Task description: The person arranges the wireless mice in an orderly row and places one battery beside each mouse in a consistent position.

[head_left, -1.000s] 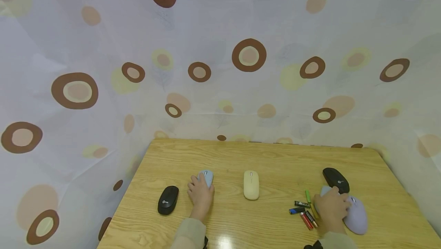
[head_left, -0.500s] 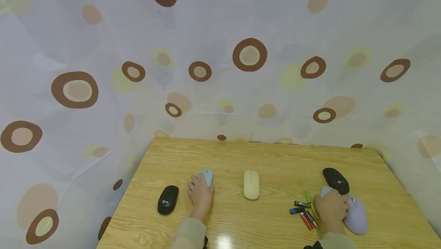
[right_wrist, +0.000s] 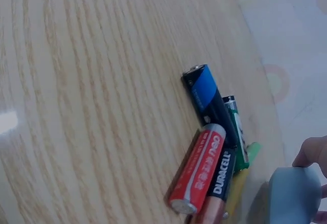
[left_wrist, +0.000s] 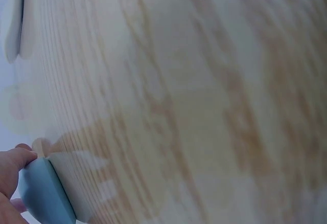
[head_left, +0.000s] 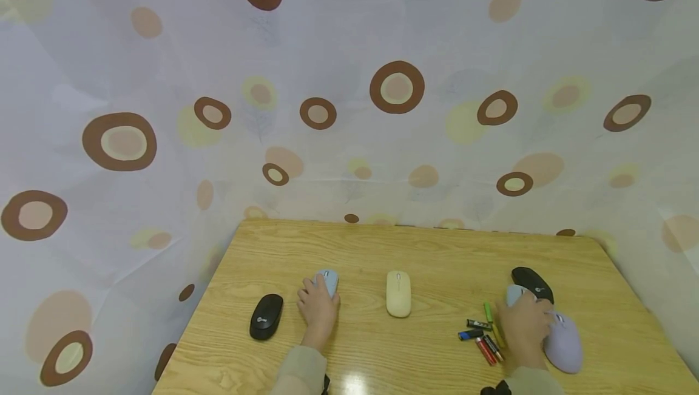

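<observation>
On the left half of the wooden table, my left hand (head_left: 318, 307) grips a light blue computer mouse (head_left: 329, 280), its front end showing past the fingers. The left wrist view shows that blue mouse (left_wrist: 45, 193) at lower left with fingers along it. My right hand (head_left: 524, 322) holds another light blue mouse (head_left: 514, 293), mostly hidden under the palm. This mouse (right_wrist: 294, 196) looks slightly raised in the right wrist view. A black mouse (head_left: 530, 281) lies just beyond the right hand, and a purple mouse (head_left: 565, 343) lies against its right side.
Several loose batteries (head_left: 486, 349) lie left of the right hand, including a red one (right_wrist: 198, 169). A pale yellow mouse (head_left: 398, 293) sits mid-table; another black mouse (head_left: 266, 317) is left of the left hand. Patterned sheeting (head_left: 349, 140) surrounds the table (head_left: 349, 243).
My right hand and its blue mouse have shifted slightly forward, toward the black mouse. The left hand has stayed in place.
</observation>
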Demonstrator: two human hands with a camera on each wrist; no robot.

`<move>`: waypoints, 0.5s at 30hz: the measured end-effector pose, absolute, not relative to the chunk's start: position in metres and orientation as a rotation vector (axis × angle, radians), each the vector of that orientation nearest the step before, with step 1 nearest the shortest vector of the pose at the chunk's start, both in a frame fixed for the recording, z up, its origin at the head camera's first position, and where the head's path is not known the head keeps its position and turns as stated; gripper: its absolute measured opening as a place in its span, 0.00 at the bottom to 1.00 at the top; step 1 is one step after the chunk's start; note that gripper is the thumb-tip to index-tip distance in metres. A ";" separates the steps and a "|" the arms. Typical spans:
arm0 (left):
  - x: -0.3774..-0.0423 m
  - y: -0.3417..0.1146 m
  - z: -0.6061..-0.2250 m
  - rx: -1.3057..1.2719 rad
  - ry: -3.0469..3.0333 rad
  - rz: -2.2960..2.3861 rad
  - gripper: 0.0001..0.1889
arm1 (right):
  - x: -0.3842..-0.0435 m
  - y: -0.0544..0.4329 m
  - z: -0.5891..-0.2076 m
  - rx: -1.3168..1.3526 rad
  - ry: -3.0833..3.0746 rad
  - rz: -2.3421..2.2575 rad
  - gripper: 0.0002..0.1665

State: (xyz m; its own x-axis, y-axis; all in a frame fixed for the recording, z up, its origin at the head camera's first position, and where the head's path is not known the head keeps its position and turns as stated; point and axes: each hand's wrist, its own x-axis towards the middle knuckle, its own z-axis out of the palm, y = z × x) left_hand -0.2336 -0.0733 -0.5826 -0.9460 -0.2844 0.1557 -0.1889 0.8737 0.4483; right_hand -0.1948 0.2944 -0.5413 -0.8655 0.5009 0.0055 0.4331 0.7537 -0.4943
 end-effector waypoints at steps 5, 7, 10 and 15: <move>-0.233 -0.073 -0.582 0.370 -2.830 -0.649 0.27 | -0.200 0.285 -0.530 -0.594 -2.803 0.834 0.37; -0.233 -0.073 -0.581 0.369 -2.832 -0.649 0.27 | -0.206 0.277 -0.526 -0.541 -2.795 0.902 0.38; -0.232 -0.073 -0.579 0.364 -2.832 -0.658 0.27 | -0.216 0.266 -0.526 -0.484 -2.796 0.918 0.38; -0.232 -0.073 -0.577 0.366 -2.837 -0.664 0.28 | -0.226 0.248 -0.534 -0.408 -2.827 0.880 0.37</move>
State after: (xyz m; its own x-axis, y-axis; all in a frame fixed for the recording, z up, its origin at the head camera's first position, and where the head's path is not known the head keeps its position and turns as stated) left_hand -0.2317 -0.0726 -0.5774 -0.9483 -0.2845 0.1406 -0.1925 0.8680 0.4577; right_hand -0.2264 0.2480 -0.5340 -0.9512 0.3019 0.0644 0.2120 0.7907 -0.5744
